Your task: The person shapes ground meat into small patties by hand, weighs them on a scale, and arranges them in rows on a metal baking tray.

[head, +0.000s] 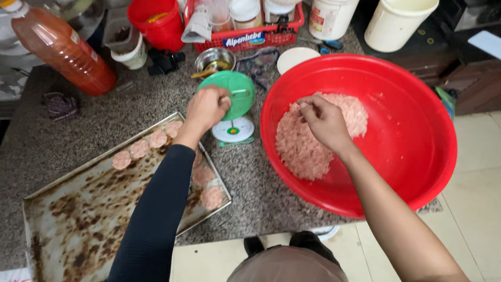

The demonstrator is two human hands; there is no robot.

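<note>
My left hand (207, 106) hovers at the green pan of a small kitchen scale (237, 94), fingers curled on a small lump of pink meat. My right hand (323, 119) reaches into a big red basin (407, 120) and pinches at the mound of pink minced meat (302, 151) inside it. A stained metal baking tray (88, 219) lies at the left, with several flat round meat patties (140, 148) along its far and right edges, partly hidden by my left arm.
On the granite counter behind stand an orange liquid bottle (62, 49), a red cup (156, 23), a small steel bowl (215, 60), a red basket of jars (245, 26) and two white buckets (396, 21). Tiled floor lies at the right.
</note>
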